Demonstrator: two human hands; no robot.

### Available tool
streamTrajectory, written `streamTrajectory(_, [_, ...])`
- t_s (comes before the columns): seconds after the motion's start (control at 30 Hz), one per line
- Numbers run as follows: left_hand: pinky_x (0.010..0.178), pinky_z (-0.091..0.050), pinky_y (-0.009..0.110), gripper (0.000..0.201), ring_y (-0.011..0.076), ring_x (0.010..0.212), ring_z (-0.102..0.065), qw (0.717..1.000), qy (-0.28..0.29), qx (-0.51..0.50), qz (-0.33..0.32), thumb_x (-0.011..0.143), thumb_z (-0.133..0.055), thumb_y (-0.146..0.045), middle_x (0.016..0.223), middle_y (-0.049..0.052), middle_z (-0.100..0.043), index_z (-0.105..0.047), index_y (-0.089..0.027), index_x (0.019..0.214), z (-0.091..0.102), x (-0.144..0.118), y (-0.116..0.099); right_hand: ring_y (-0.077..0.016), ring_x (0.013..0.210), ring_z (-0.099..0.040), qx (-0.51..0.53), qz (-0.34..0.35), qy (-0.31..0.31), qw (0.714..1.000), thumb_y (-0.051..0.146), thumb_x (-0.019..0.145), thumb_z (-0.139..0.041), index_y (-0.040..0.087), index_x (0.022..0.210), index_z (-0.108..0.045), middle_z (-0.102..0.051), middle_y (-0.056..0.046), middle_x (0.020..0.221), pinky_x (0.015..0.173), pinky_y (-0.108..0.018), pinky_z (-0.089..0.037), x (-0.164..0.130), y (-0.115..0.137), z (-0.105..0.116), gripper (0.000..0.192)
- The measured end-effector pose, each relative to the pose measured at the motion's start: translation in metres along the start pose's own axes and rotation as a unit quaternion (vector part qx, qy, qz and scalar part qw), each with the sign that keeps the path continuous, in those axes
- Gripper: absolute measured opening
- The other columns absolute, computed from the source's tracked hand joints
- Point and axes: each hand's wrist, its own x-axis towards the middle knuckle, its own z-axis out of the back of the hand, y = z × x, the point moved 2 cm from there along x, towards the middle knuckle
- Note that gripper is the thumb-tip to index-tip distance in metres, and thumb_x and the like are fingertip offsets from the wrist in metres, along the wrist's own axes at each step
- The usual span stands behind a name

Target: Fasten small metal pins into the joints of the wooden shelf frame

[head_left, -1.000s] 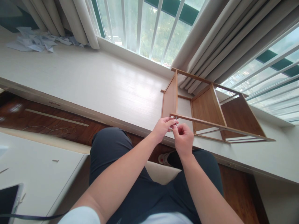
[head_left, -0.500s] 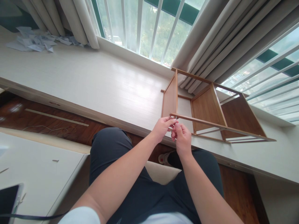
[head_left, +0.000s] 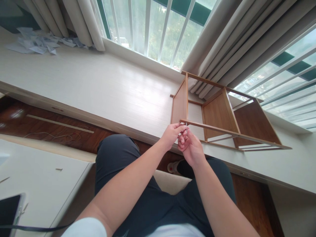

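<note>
A small wooden shelf frame (head_left: 219, 113) lies on its side on the white window ledge (head_left: 98, 89). Both my hands meet at the near left corner of the frame, by the end of its thin front rail (head_left: 222, 130). My left hand (head_left: 170, 135) pinches that corner with its fingertips. My right hand (head_left: 190, 146) is closed around a thin metal tool (head_left: 186, 129), whose tip points up at the rail's end. My knees in dark trousers fill the lower middle.
Crumpled paper scraps (head_left: 37, 41) lie at the far left of the ledge by the curtains. A thin wooden strip (head_left: 59, 123) and a cord lie on the dark floor. A white panel (head_left: 32, 174) with small screws and a tablet (head_left: 10, 209) sit at lower left.
My right hand has turned at the wrist and drawn slightly left toward the left hand, twisting the thin tool. My left hand stays on the corner. The frame has not moved.
</note>
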Motion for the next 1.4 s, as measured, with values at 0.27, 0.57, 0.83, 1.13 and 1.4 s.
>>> streamTrajectory(0.27, [0.037, -0.042, 0.024, 0.051, 0.0117, 0.038, -0.051, 1.000, 0.005, 0.005, 0.017, 0.077, -0.075, -0.056, 0.053, -0.005, -0.055, -0.067, -0.013, 0.102, -0.001, -0.001, -0.001, -0.0078, 0.044, -0.042, -0.065, 0.029, -0.025, 0.997, 0.054, 0.082, -0.075, 0.022, 0.076, -0.053, -0.052, 0.006, 0.056, 0.038, -0.019, -0.034, 0.003, -0.002, 0.002, 0.040])
streamTrajectory(0.57, [0.063, -0.045, 0.026, 0.037, 0.0106, 0.063, -0.058, 0.998, -0.040, 0.039, -0.021, 0.076, -0.075, -0.050, 0.077, 0.003, -0.067, -0.073, -0.014, 0.087, 0.007, 0.006, 0.005, -0.0081, 0.040, -0.040, -0.259, 0.131, -0.093, 0.952, 0.061, 0.082, -0.073, 0.022, 0.083, -0.053, -0.052, 0.008, 0.052, 0.036, -0.020, -0.030, 0.000, 0.000, 0.010, 0.043])
streamTrajectory(0.83, [0.064, -0.040, 0.025, 0.036, 0.0125, 0.074, -0.057, 0.998, -0.048, 0.034, -0.027, 0.072, -0.079, -0.049, 0.083, 0.005, -0.067, -0.073, -0.015, 0.084, 0.006, 0.006, 0.004, -0.0095, 0.042, -0.041, -0.301, 0.169, -0.095, 0.934, 0.061, 0.090, -0.062, 0.021, 0.077, -0.056, -0.051, 0.006, 0.051, 0.041, -0.023, -0.033, -0.003, 0.004, 0.007, 0.042])
streamTrajectory(1.13, [0.061, -0.038, 0.023, 0.035, 0.0113, 0.072, -0.055, 0.999, -0.041, 0.024, -0.024, 0.072, -0.079, -0.047, 0.081, 0.004, -0.066, -0.072, -0.015, 0.084, 0.006, 0.005, 0.004, -0.0116, 0.045, -0.042, -0.355, 0.183, -0.106, 0.911, 0.059, 0.096, -0.054, 0.022, 0.075, -0.056, -0.051, 0.005, 0.053, 0.046, -0.026, -0.035, -0.004, 0.003, 0.010, 0.042])
streamTrajectory(1.4, [0.064, -0.039, 0.025, 0.034, 0.0126, 0.075, -0.056, 0.998, -0.047, 0.044, -0.017, 0.070, -0.079, -0.046, 0.089, 0.006, -0.069, -0.073, -0.015, 0.083, 0.005, 0.004, 0.002, -0.0135, 0.054, -0.045, -0.535, 0.290, -0.152, 0.779, 0.049, 0.098, -0.053, 0.022, 0.072, -0.060, -0.051, 0.005, 0.056, 0.058, -0.028, -0.034, -0.009, 0.013, 0.017, 0.038])
